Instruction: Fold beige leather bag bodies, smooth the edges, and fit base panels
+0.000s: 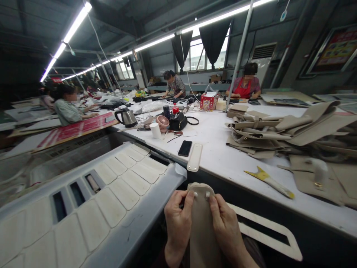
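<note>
A taupe leather piece [202,219] with a rounded far end is held upright between my hands, low in the middle of the view. Two small white tabs show near its rounded end, a left tab [195,194] and a right tab [208,194]. My left hand [180,219] grips the left edge, its thumb against the left tab. On the other edge, my right hand [226,223] has its thumb just below the right tab. The fingers behind the leather are mostly hidden. Beside my right hand lies a cream frame-shaped piece [267,232] with a long slot.
Left, rows of cream panels [111,204] cover a grey-sheeted surface [150,208]. On the white table [214,160] lie a phone [185,148], a cream strip [194,157], a yellow-ended tool [269,181] and stacked taupe leather [279,126]. A kettle [126,117] stands farther back; several people work beyond.
</note>
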Tool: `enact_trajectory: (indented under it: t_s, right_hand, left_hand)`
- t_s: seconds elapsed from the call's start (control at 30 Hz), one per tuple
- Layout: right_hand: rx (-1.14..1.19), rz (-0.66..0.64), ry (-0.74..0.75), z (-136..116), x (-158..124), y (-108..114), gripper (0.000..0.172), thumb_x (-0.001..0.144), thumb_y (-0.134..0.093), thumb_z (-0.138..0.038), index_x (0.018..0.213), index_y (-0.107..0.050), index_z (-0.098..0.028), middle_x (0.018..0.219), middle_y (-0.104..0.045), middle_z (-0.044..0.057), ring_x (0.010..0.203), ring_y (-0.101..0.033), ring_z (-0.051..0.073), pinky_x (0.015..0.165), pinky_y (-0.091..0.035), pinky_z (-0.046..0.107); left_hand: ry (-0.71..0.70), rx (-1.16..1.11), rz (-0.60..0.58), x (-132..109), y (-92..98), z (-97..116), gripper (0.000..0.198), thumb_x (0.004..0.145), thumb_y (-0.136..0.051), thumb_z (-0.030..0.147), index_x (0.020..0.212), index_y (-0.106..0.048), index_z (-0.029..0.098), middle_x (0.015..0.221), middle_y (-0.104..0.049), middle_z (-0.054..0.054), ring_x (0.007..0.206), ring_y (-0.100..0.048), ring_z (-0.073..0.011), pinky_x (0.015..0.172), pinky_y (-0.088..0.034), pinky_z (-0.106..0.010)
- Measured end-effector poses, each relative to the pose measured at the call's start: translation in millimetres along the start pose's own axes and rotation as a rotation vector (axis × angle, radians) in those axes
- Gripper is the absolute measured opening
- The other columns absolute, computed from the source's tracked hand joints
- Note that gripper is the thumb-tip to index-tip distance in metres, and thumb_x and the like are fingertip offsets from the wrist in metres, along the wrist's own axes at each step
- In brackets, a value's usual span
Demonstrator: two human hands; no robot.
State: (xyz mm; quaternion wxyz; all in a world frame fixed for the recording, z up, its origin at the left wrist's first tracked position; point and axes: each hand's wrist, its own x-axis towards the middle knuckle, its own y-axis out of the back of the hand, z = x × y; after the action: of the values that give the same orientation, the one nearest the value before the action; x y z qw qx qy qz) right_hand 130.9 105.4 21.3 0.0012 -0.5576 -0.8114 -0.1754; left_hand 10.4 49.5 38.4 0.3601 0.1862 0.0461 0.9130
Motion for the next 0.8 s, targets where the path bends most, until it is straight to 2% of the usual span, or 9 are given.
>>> enact_trajectory:
  t_s: [0.17, 0.37, 0.53, 0.6, 0.7, 0.8]
  right_hand:
    - [-0.002, -0.008, -0.019, -3.1, -1.7, 2.4, 0.042, 0.098, -0.036, -0.054, 0.072, -0.043, -0.023, 0.059, -0.043, -0.004, 0.051, -0.044, 0.012, 0.048, -0.032, 0.025]
    - [0.046, -0.041, -0.062, -0.6, -5.4, 2.8, 0.041, 0.099, -0.035, -0.054, 0.073, -0.043, -0.023, 0.061, -0.044, -0.004, 0.054, -0.043, 0.013, 0.05, -0.031, 0.025]
    - [0.048, -0.047, -0.069, 1.5, -4.5, 8.0, 0.039, 0.1, -0.034, -0.052, 0.078, -0.045, -0.022, 0.065, -0.048, -0.003, 0.057, -0.045, 0.013, 0.052, -0.032, 0.025]
    - [0.034, -0.084, -0.051, 0.3, -3.5, 10.7, 0.036, 0.1, -0.034, -0.05, 0.082, -0.046, -0.022, 0.068, -0.051, -0.002, 0.06, -0.048, 0.014, 0.055, -0.034, 0.026]
    - [0.015, -0.132, -0.025, -1.9, -3.2, 14.2, 0.031, 0.1, -0.037, -0.046, 0.086, -0.048, -0.021, 0.073, -0.055, -0.001, 0.065, -0.051, 0.014, 0.059, -0.035, 0.026]
    - [0.02, -0.147, -0.033, -3.6, -3.7, 17.2, 0.027, 0.099, -0.039, -0.043, 0.088, -0.049, -0.02, 0.075, -0.056, -0.001, 0.067, -0.051, 0.015, 0.06, -0.036, 0.026]
  left_hand:
    - [-0.005, 0.028, 0.021, 0.3, -4.3, 1.1, 0.032, 0.092, -0.055, 0.043, 0.076, -0.063, 0.018, 0.073, -0.065, -0.003, 0.069, -0.058, -0.016, 0.07, -0.046, -0.026]
    - [0.111, -0.063, 0.027, -2.3, -4.8, -10.7, 0.039, 0.087, -0.058, 0.053, 0.074, -0.066, 0.016, 0.069, -0.066, -0.005, 0.067, -0.06, -0.0184, 0.059, -0.047, -0.025]
    - [0.242, -0.157, -0.041, -4.3, -7.8, -19.2, 0.04, 0.087, -0.058, 0.055, 0.086, -0.067, 0.016, 0.077, -0.068, -0.005, 0.071, -0.061, -0.0184, 0.061, -0.048, -0.025]
    - [0.272, -0.21, -0.027, -6.5, -9.4, -20.5, 0.04, 0.087, -0.058, 0.055, 0.087, -0.066, 0.016, 0.079, -0.068, -0.004, 0.071, -0.06, -0.0171, 0.063, -0.049, -0.024]
    - [0.263, -0.265, -0.013, -9.3, -9.7, -21.4, 0.04, 0.088, -0.057, 0.055, 0.085, -0.064, 0.016, 0.076, -0.066, -0.003, 0.066, -0.057, -0.0146, 0.059, -0.048, -0.023]
    - [0.237, -0.254, -0.076, -9.6, -8.4, -22.8, 0.039, 0.085, -0.062, 0.054, 0.091, -0.063, 0.015, 0.082, -0.067, -0.004, 0.068, -0.06, -0.0151, 0.058, -0.048, -0.023]
